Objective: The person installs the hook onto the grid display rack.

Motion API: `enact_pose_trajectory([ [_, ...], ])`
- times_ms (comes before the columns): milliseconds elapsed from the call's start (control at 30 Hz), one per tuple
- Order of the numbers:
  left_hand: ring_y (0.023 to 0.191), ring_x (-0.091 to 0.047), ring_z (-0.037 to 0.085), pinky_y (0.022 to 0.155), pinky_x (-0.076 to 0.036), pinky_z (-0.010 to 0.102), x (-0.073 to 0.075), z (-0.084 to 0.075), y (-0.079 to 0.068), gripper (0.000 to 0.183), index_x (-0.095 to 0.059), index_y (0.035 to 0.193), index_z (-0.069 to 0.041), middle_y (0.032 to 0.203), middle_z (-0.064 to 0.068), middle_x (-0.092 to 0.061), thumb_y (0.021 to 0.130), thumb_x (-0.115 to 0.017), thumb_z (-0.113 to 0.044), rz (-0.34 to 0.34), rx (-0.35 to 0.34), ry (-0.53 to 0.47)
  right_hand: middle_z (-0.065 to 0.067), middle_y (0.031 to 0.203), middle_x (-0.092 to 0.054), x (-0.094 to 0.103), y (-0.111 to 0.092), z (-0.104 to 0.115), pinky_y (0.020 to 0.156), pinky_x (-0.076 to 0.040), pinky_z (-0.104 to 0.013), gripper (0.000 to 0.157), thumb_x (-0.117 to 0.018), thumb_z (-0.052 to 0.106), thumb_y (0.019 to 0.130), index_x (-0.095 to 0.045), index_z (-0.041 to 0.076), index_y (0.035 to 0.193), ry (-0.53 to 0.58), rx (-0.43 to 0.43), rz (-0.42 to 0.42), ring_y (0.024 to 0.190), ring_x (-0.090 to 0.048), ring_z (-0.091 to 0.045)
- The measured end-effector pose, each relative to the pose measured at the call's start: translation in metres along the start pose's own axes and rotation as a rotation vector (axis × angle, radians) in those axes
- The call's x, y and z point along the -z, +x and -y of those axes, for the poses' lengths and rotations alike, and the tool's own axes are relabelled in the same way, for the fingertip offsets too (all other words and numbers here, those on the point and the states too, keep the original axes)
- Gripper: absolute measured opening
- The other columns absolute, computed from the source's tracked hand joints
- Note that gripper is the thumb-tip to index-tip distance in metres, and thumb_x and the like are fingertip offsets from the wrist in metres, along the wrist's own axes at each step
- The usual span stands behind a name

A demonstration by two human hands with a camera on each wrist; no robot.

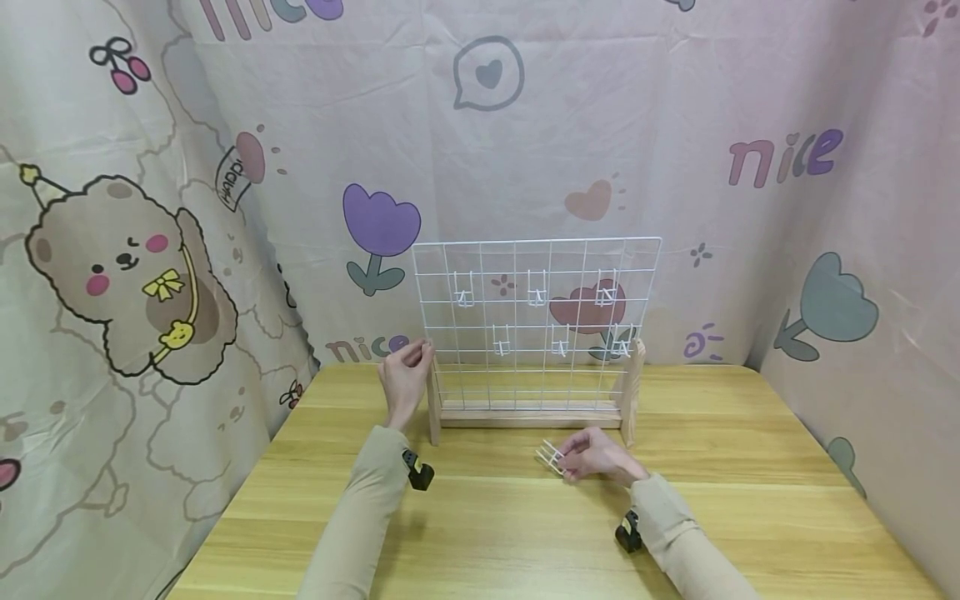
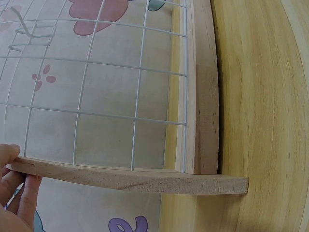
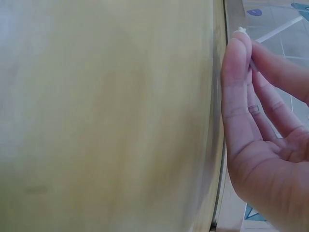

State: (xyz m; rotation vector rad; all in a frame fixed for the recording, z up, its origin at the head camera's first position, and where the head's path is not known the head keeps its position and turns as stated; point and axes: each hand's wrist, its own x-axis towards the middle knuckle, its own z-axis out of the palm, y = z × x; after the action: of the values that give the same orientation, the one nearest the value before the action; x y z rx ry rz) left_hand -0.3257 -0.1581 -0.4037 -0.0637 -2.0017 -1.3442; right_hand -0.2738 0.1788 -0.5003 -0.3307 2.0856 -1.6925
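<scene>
A white wire grid stands upright in a pale wooden stand. My left hand pinches the top of the stand's left post, thumb on one side and fingers on the other in the left wrist view. Low in front of the stand's right half, my right hand pinches a white wire hook between thumb and fingers, its prongs pointing left. Most of that hook is hidden in the right wrist view, where only a white tip shows at the fingertips.
Several white hooks hang on the grid in two rows, among them an upper-left hook and a lower-right hook. The stand rests toward the back of a wooden table. A printed curtain hangs behind and along both sides.
</scene>
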Motion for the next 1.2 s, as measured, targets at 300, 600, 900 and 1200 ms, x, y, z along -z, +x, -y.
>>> enact_pose_trajectory([
  [300, 0.094, -0.076, 0.032, 0.083, -0.062, 0.046, 0.000, 0.002, 0.000, 0.024, -0.075, 0.110, 0.002, 0.106, 0.020, -0.076, 0.090, -0.075, -0.012, 0.007, 0.014, -0.009, -0.010, 0.088, -0.073, -0.006, 0.003, 0.004, 0.074, -0.064, -0.026, 0.025, -0.069, -0.002, 0.088, -0.064, -0.013, 0.109, 0.078, 0.003, -0.036, 0.074, -0.070, -0.015],
  [600, 0.095, -0.076, 0.034, 0.083, -0.062, 0.043, 0.000, 0.001, -0.001, 0.024, -0.075, 0.110, 0.002, 0.106, 0.021, -0.075, 0.091, -0.075, -0.012, 0.010, 0.030, -0.021, -0.008, 0.091, -0.075, -0.017, 0.010, 0.009, 0.076, -0.063, -0.024, 0.032, -0.067, -0.003, 0.089, -0.059, -0.018, 0.116, 0.182, 0.079, -0.109, 0.076, -0.071, -0.012],
  [900, 0.095, -0.076, 0.033, 0.083, -0.062, 0.043, 0.000, 0.001, -0.001, 0.025, -0.075, 0.111, 0.001, 0.107, 0.020, -0.075, 0.090, -0.075, -0.012, 0.014, 0.030, -0.017, -0.004, 0.091, -0.075, -0.024, 0.018, 0.018, 0.084, -0.063, -0.026, 0.037, -0.064, -0.006, 0.091, -0.054, -0.020, 0.124, 0.317, 0.157, -0.197, 0.081, -0.072, -0.012],
  [1200, 0.095, -0.076, 0.033, 0.083, -0.062, 0.043, 0.000, 0.000, -0.001, 0.025, -0.074, 0.111, 0.001, 0.107, 0.020, -0.075, 0.090, -0.075, -0.012, 0.016, 0.024, -0.015, -0.003, 0.095, -0.075, -0.033, 0.024, 0.030, 0.097, -0.060, -0.041, 0.044, -0.070, -0.001, 0.089, -0.056, -0.014, 0.128, 0.358, 0.169, -0.302, 0.087, -0.074, -0.017],
])
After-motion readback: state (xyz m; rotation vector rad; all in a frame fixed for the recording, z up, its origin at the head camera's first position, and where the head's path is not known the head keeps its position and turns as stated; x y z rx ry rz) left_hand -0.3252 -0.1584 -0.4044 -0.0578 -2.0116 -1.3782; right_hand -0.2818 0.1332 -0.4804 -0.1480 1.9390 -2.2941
